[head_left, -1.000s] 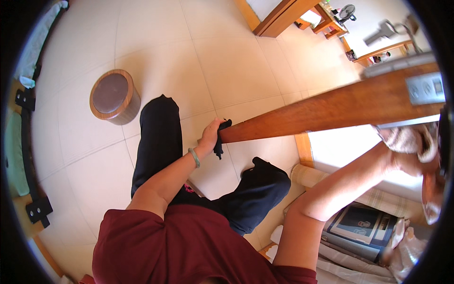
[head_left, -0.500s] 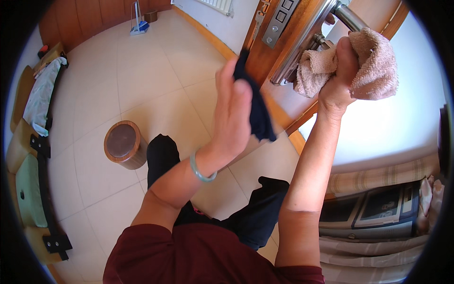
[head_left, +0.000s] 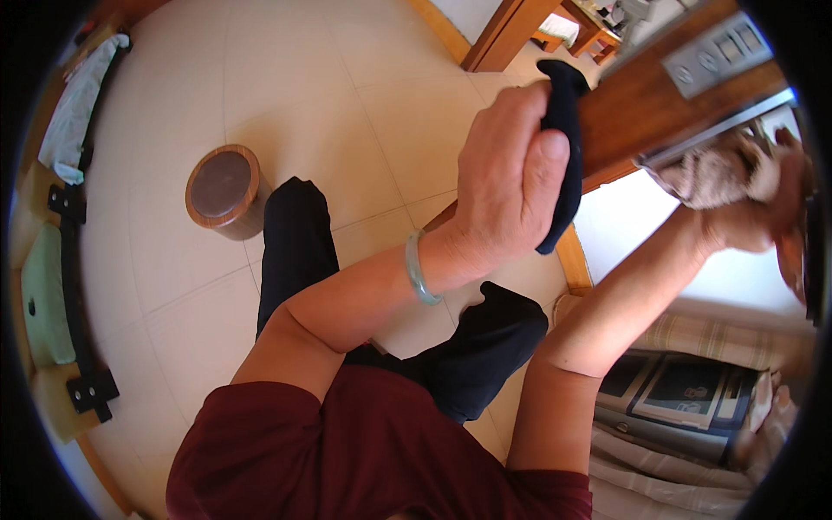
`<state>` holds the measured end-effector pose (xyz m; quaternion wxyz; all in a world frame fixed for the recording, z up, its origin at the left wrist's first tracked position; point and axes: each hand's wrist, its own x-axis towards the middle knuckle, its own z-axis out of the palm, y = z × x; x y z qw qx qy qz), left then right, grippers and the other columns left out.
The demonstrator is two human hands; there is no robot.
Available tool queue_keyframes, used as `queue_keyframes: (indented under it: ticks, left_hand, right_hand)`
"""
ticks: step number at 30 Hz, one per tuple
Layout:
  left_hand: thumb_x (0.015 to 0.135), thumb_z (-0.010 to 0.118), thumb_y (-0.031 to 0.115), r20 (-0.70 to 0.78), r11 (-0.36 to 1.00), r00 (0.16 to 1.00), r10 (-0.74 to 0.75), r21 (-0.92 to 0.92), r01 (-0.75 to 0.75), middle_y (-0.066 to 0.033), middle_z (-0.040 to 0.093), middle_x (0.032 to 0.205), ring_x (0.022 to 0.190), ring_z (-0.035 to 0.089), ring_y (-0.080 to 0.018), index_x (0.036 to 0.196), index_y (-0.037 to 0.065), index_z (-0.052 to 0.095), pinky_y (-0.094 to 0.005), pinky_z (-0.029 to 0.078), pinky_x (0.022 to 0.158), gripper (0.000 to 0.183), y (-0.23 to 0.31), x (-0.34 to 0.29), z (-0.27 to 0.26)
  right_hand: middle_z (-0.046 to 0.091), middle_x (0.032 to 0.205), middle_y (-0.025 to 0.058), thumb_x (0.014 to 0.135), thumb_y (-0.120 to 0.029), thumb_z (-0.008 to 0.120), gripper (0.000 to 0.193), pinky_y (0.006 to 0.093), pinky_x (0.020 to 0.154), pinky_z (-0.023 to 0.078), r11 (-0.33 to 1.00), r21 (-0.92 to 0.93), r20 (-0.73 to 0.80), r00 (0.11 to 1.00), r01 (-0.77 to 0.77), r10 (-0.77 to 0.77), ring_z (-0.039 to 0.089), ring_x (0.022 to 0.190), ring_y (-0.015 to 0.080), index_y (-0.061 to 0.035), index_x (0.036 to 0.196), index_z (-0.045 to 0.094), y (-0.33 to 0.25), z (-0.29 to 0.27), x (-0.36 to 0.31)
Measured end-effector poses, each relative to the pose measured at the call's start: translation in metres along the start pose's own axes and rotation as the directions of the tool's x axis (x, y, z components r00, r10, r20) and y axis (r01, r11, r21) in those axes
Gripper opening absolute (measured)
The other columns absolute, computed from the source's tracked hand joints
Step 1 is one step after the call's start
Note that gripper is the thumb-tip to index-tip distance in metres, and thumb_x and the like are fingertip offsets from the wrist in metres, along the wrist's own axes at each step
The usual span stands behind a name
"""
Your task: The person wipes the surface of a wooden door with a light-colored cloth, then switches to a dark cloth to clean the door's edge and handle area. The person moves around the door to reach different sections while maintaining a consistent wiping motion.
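Left hand (head_left: 507, 178) raised, fingers curled round a dark cloth (head_left: 562, 156); cloth pinched between thumb and fingertips, its free end hanging below the thumb. Cloth's upper end lies against the edge of a wooden door (head_left: 641, 104), just past the fingertips. Pale green bangle (head_left: 419, 269) on the left wrist.

Right hand (head_left: 763, 204) further out along the door, closed on a beige rag (head_left: 715, 173); rag bunched against a metal handle (head_left: 711, 130), grey lock plate (head_left: 715, 54) above it. Exact finger spread blurred, but grip on rag is plain.

Round wooden stool (head_left: 224, 191) on the tiled floor (head_left: 286, 78), well apart from both hands.
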<state>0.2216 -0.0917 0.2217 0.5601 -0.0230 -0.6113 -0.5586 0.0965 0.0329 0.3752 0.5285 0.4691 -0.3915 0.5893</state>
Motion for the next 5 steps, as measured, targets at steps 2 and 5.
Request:
queue_keyframes:
  ticks: [2,5]
  left_hand:
    - [0.097,0.039,0.029,-0.003,1.000,1.000,0.012,-0.010,-0.012,-0.0171,0.053,0.091,0.082,0.051,-0.0348,0.110,-0.001,0.051,-0.0397,0.040,0.075,0.035,-0.010,-0.011,-0.004]
    - [0.097,0.037,0.029,0.028,0.996,0.999,-0.046,-0.079,0.048,-0.0183,0.054,0.095,0.086,0.051,-0.0359,0.111,-0.002,0.053,-0.0412,0.041,0.079,0.037,-0.045,-0.044,-0.007]
  right_hand:
    - [0.065,0.091,0.0164,0.084,-0.013,0.062,0.020,0.0280,0.062,0.055,0.945,-0.216,0.287,0.941,0.244,-0.177,0.064,0.072,0.0208,0.0049,0.093,0.061,0.019,-0.043,0.026]
    - [0.063,0.091,0.0137,0.086,-0.024,0.061,0.022,0.0190,0.062,0.053,0.984,-0.029,0.241,0.954,-0.177,0.179,0.060,0.088,0.0174,-0.0042,0.095,0.061,-0.009,-0.043,0.025]
